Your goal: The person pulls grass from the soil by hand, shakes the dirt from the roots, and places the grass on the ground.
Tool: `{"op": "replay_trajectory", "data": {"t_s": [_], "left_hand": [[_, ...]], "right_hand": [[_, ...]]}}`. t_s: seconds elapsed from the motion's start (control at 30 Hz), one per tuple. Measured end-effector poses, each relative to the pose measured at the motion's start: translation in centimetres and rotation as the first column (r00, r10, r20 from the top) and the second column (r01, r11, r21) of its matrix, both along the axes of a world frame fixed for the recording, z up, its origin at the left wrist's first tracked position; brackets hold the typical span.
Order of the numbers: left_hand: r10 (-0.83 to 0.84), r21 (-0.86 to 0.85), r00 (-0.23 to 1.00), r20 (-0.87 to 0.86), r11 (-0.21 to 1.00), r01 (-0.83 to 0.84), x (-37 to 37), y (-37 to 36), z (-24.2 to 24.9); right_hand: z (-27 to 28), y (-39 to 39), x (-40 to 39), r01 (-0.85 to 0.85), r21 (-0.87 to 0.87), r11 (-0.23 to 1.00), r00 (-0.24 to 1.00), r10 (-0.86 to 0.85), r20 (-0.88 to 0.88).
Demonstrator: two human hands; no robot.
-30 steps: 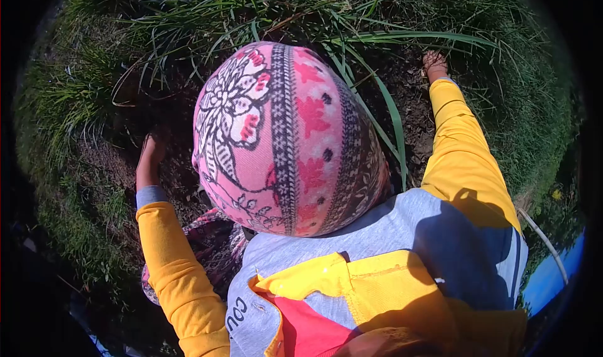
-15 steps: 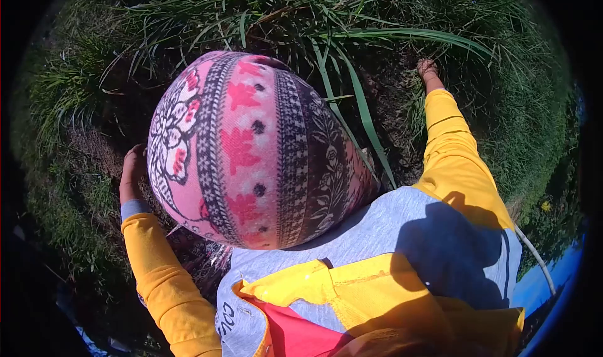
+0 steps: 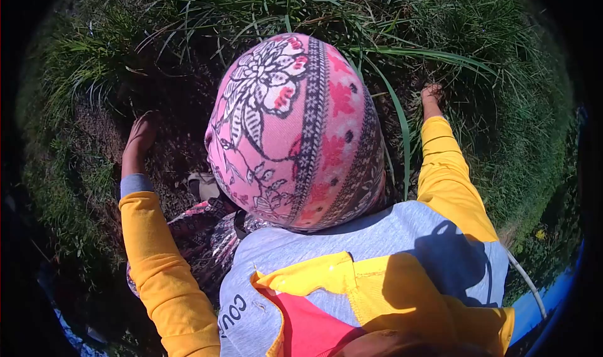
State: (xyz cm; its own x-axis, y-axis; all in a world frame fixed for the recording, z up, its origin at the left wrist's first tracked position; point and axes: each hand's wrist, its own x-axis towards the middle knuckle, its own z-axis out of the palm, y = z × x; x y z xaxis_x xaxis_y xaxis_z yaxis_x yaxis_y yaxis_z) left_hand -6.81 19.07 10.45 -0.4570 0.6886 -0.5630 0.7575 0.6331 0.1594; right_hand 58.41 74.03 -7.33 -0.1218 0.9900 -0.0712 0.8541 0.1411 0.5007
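Note:
At the left, my left hand (image 3: pixel 143 134) rests on dark soil (image 3: pixel 179 115), its fingers stretched forward in shadow and partly hard to make out. My right hand (image 3: pixel 431 94) is at the right, closed low in the grass (image 3: pixel 461 84), with stems around its fingers. Between my arms rises a large rounded form under pink floral cloth (image 3: pixel 270 118); what lies under the cloth is hidden. A long green blade (image 3: pixel 402 121) bends down between this cloth and my right hand.
Thick grass tufts (image 3: pixel 264 11) run along the far side. Dark patterned fabric (image 3: pixel 195 238) and a pale object (image 3: pixel 204 186) lie near my left forearm. A thin pale stick (image 3: pixel 527 278) and blue material (image 3: pixel 553 294) are at the lower right.
The pink cloth form has shifted right and turned, showing more of its flower pattern. My left hand has moved forward and slightly right. My right hand has come slightly closer to my body.

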Motion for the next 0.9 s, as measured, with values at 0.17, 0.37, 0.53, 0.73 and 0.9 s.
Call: {"op": "replay_trajectory", "data": {"t_s": [0.17,0.37,0.53,0.73,0.9], "left_hand": [[0.374,-0.177,0.915,0.151,0.921,-0.347,3.0,4.9,5.1],[0.391,0.119,0.858,0.334,0.885,-0.450,-0.7,4.1,1.7],[-0.004,0.138,1.000,-0.020,0.990,0.007,-3.5,2.2,1.5],[0.065,0.109,0.997,0.034,0.992,-0.068,-4.6,-0.8,2.8],[0.281,0.125,0.926,0.251,0.939,-0.319,-3.2,-1.5,5.0]], "right_hand": [[6.3,-2.9,-3.9,0.000,0.095,0.995,0.985,0.017,-0.174],[10.4,-5.8,-9.1,-0.304,-0.181,0.935,0.905,0.225,-0.361],[8.5,-4.1,-14.6,-0.350,-0.233,0.907,0.884,0.239,-0.401],[7.8,0.5,-16.7,-0.266,-0.157,0.951,0.959,0.278,0.059],[3.1,3.4,-13.7,-0.432,-0.175,0.884,0.901,0.430,-0.056]]}}
